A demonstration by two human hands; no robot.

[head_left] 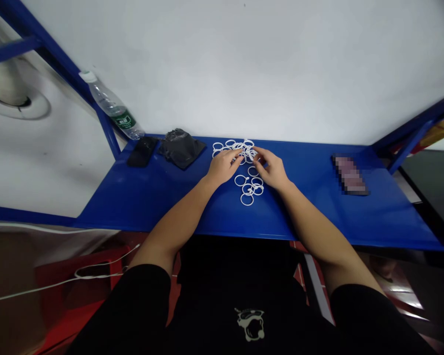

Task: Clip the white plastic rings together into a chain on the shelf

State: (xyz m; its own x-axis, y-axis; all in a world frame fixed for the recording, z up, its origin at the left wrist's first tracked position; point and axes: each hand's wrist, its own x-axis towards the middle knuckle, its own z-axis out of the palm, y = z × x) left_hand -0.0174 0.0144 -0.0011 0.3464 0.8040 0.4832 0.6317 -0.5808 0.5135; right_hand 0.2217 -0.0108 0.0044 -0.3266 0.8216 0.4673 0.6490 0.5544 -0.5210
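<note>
Several thin white rings, each with a small eyelet like curtain rings, lie on a blue tabletop (170, 197). Most are heaped in an overlapping pile (238, 146) towards the back, partly covered by my fingers. A looser group of rings (248, 189) is spread nearer to me, below and between my wrists. My left hand (224, 166) rests at the pile's left front, its fingers stretched over the rings and its thumb apart. From the right side, my right hand (271, 167) reaches to the pile's edge with fingers spread. Whether the fingertips pinch any ring is too small to see.
On the left stand a plastic water bottle (113, 106) against the frame, a dark phone-like slab (142, 151) and a grey drawstring pouch (181, 148). A phone with a blurred screen (350, 174) lies at the right. A white wall (244, 69) rises behind the table.
</note>
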